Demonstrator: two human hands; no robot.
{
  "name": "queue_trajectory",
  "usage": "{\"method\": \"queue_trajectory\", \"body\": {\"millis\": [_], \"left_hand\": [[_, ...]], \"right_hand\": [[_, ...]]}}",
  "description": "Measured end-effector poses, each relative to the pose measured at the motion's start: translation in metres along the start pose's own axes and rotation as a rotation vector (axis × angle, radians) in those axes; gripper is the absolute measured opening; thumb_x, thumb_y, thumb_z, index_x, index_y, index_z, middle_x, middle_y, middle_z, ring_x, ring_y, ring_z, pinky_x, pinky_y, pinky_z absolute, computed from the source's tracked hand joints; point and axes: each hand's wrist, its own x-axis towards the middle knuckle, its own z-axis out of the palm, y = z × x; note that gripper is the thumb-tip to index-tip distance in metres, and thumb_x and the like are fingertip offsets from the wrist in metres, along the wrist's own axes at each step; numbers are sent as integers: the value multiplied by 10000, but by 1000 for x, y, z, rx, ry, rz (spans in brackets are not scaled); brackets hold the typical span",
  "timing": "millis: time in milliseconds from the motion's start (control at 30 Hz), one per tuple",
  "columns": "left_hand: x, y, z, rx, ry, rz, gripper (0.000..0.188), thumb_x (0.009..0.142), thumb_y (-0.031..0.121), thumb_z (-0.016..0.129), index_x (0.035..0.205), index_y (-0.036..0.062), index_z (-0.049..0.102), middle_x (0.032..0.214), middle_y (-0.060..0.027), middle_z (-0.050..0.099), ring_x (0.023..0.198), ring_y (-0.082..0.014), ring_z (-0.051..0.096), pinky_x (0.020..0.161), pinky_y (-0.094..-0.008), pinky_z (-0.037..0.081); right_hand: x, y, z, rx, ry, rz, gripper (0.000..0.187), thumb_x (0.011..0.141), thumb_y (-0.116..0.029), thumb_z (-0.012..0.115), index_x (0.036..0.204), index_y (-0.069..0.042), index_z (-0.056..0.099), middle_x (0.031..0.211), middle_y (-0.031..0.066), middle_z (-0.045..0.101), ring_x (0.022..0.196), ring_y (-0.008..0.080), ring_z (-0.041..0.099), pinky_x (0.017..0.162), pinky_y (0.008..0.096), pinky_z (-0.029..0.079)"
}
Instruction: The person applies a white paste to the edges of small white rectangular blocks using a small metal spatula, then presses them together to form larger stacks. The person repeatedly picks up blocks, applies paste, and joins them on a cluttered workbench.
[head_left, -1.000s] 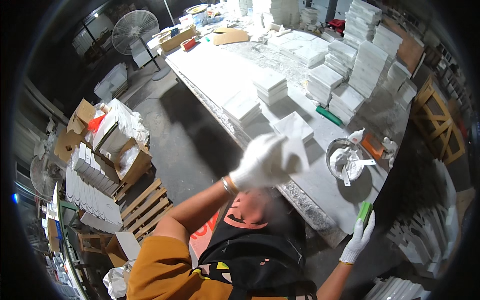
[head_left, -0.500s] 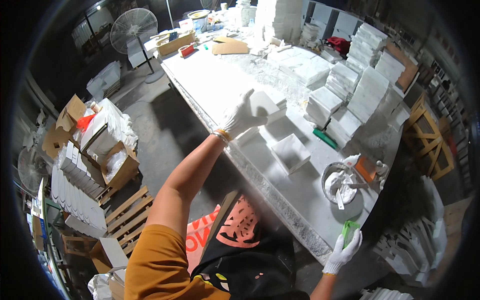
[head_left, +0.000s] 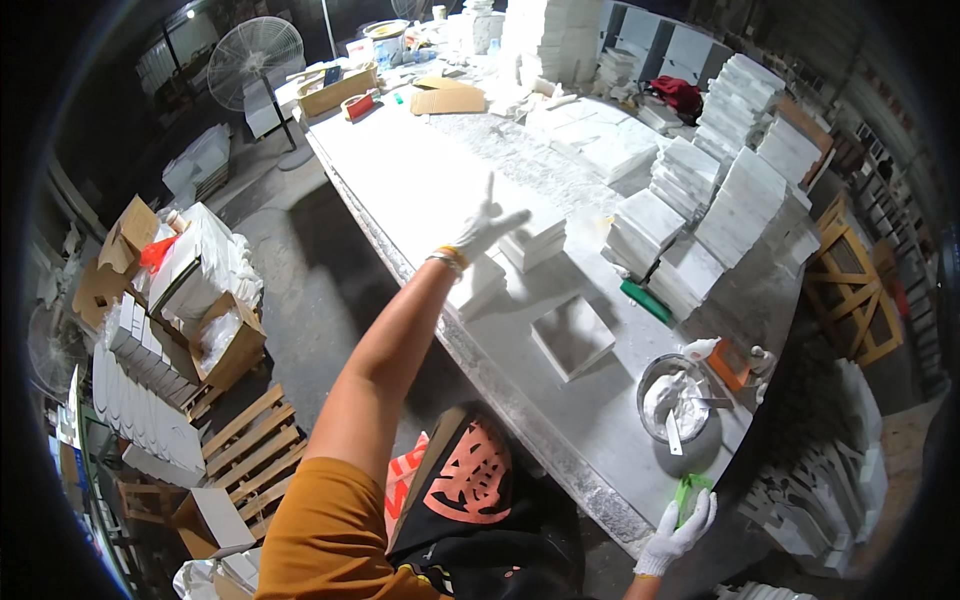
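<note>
My left hand wears a white glove and reaches over the table, thumb and forefinger spread wide. It holds nothing that I can see, beside a short stack of white stone tiles. Another small tile stack sits below my left wrist. A square white tile lies in front of these. At the table's near right corner my right hand, also gloved, grips a thin green plastic piece. Just beyond it stands a bowl of white paste with a white-handled spatula in it.
Taller stacks of white tiles stand at the table's right, with a green block beside them. An orange piece sits by the bowl. Cardboard boxes and a wooden pallet are on the floor at left, a fan farther back.
My left hand has drawn slightly left and down, away from the tile stack's top. My right hand has moved a little down with the green piece. The view has shifted a little.
</note>
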Motion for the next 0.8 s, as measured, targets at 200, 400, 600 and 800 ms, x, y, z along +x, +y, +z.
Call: {"method": "queue_trajectory", "body": {"millis": [200,400,600,800], "left_hand": [[-35,-52,-108,221,187,-70,1019,810,549,728,1523,-10,259,1505,-298,358,1418,-369,347,1166,-429,274],[-45,-22,-81,276,19,-19,1106,745,544,789,1515,-40,250,1481,-324,376,1404,-390,364,1163,-416,285],[-11,-15,-6,442,-82,78,1226,680,520,835,1520,-71,165,1470,-356,355,1410,-414,338,1169,-409,281],[-3,-13,3,455,-50,3,1235,662,496,851,1507,-93,170,1448,-362,374,1362,-418,407,1125,-422,351]], "right_hand": [[0,0,3,-2,-8,-14,495,909,-134,602,1368,14,493,1434,221,444,1318,378,432,1104,473,337],[-2,5,4,-13,2,2,495,910,-155,607,1363,13,497,1434,220,441,1316,381,433,1103,481,337],[1,2,3,-37,-13,11,502,898,-134,602,1369,5,496,1438,219,440,1317,376,434,1107,472,332],[0,5,5,-22,5,-1,508,891,-132,607,1368,5,500,1441,223,436,1317,374,433,1107,471,333]]}}
